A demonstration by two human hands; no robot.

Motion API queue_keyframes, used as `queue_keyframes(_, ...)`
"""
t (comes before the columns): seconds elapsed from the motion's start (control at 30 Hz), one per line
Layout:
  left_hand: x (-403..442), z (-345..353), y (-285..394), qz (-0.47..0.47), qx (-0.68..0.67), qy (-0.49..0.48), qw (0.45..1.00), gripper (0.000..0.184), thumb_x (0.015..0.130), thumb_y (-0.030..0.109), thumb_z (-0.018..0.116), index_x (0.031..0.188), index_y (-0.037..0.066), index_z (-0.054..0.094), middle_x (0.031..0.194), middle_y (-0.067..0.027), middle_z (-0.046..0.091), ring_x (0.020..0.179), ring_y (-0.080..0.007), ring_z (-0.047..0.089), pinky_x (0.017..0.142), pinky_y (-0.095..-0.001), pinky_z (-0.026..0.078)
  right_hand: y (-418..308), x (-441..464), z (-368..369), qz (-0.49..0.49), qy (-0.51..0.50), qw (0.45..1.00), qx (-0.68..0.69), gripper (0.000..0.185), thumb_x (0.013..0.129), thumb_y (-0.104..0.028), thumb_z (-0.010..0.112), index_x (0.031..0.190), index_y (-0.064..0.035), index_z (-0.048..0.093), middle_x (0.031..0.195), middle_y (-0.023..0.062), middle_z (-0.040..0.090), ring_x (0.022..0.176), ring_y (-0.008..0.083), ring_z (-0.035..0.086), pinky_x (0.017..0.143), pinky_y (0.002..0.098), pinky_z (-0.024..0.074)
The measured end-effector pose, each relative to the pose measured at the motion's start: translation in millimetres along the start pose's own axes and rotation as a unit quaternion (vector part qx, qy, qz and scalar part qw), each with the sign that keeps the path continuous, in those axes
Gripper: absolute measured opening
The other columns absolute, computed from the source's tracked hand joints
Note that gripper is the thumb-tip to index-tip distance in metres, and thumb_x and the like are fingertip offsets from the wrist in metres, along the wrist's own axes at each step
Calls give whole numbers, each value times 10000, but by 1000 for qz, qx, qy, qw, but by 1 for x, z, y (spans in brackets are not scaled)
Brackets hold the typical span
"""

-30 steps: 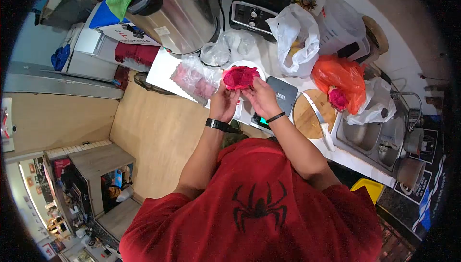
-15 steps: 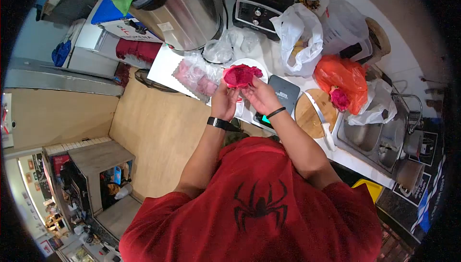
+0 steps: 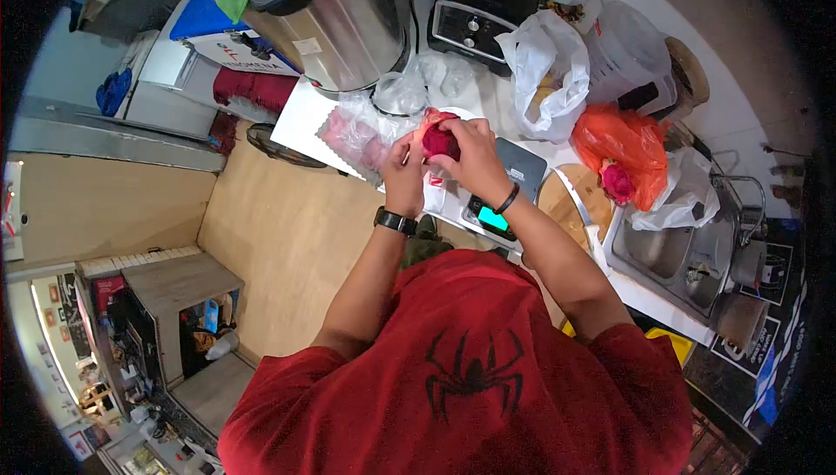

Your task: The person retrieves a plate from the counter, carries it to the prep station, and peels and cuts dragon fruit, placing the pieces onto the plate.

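Between my hands, above the counter, is a piece of red-fleshed dragon fruit (image 3: 441, 141) with its peel partly folded back. My left hand (image 3: 403, 172) pinches the peel edge on the left side. My right hand (image 3: 475, 161) wraps over the fruit from the right, its fingers curled across the top. Part of a white plate shows behind the fruit. Just right of my right hand lies a dark kitchen scale (image 3: 521, 164) with a lit green display (image 3: 493, 218). Another dragon fruit piece (image 3: 616, 182) rests against the orange bag.
A round wooden board (image 3: 557, 194) holds a long knife (image 3: 576, 202), its white handle past the edge. Farther right are an orange plastic bag (image 3: 610, 131) and a sink (image 3: 657, 244). A clear-wrapped pink pack (image 3: 353, 140) lies left, before a large steel container (image 3: 344, 26).
The dragon fruit has turned from lying open across both hands to being bunched up. My right hand has moved over its top, and my left fingers have curled in.
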State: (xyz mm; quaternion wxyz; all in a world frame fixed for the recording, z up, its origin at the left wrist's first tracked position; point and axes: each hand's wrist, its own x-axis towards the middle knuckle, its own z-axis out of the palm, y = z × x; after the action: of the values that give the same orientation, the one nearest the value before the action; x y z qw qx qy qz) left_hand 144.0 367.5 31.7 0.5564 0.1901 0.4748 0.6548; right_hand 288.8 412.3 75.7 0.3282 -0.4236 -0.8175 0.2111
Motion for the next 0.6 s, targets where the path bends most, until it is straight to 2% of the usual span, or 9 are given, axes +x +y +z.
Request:
queue_keyframes(0.07, 1, 2, 0, 37, 59, -8, 998, 228, 952, 133, 578, 1140, 5, 592, 1002, -85, 634, 798, -113, 571, 694, -210, 490, 0, 4, 0, 6, -25, 1000, 0, 516, 707, -152, 746, 1175, -77, 543, 1109, 113, 617, 965, 299, 519, 906, 367, 411)
queue_keyframes(0.23, 3, 9, 5, 39, 67, 12, 997, 224, 941, 117, 583, 1129, -2, 600, 967, -83, 637, 767, -112, 568, 655, -206, 483, 11, 13, 11, 32, -48, 996, 64, 520, 698, -131, 752, 1170, -76, 540, 1100, 111, 621, 961, 302, 515, 875, 376, 431)
queue_keyframes(0.4, 16, 2, 0, 34, 117, -7, 993, 233, 949, 101, 578, 1162, 6, 572, 1034, -95, 609, 852, -119, 570, 751, -219, 501, 21, 18, 20, 40, -45, 996, 73, 535, 692, -120, 759, 1174, -69, 533, 1088, 108, 623, 966, 304, 513, 856, 384, 444)
queue_keyframes(0.6, 26, 5, -4, 56, 112, 4, 992, 236, 949, 102, 578, 1165, 7, 574, 1054, -97, 612, 841, -127, 572, 755, -226, 506, 29, 21, 30, 21, -27, 998, 55, 517, 701, -122, 759, 1168, -61, 546, 1066, 107, 622, 928, 291, 536, 825, 366, 459)
